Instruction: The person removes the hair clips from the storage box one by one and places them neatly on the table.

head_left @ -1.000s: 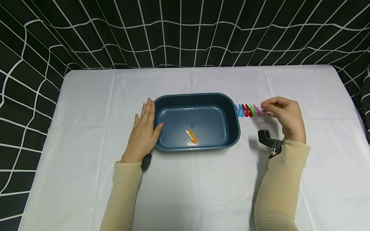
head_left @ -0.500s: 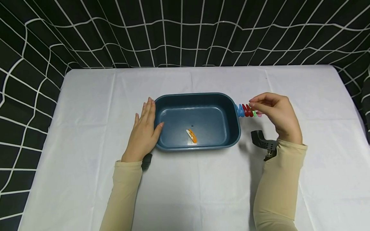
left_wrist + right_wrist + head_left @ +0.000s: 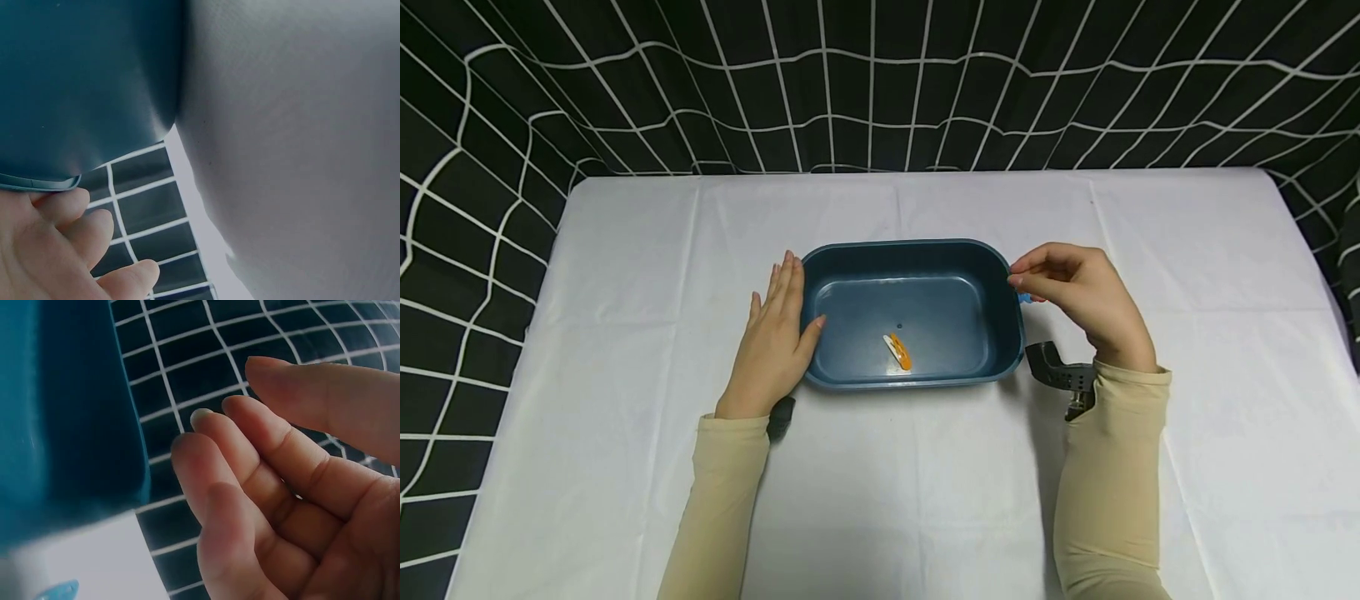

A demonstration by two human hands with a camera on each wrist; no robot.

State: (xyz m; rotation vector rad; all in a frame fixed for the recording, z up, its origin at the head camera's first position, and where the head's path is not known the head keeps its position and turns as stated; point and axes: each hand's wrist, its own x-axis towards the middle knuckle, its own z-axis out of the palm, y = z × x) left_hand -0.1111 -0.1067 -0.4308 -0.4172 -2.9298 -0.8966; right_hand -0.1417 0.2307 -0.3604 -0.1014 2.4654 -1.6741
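Two hands, head view: left hand (image 3: 767,350) is resting straight-fingered against the tub (image 3: 910,260); right hand (image 3: 1078,296) is arching over a blue clip (image 3: 1025,297).
Orange clip (image 3: 901,354): is lying in the tub, between the hands.
Left wrist view: fingers are touching the tub.
Right wrist view: thumb and fingers are standing apart.

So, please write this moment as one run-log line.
left hand: on left end of tub; right hand: empty, near blue clip; orange clip: inside tub
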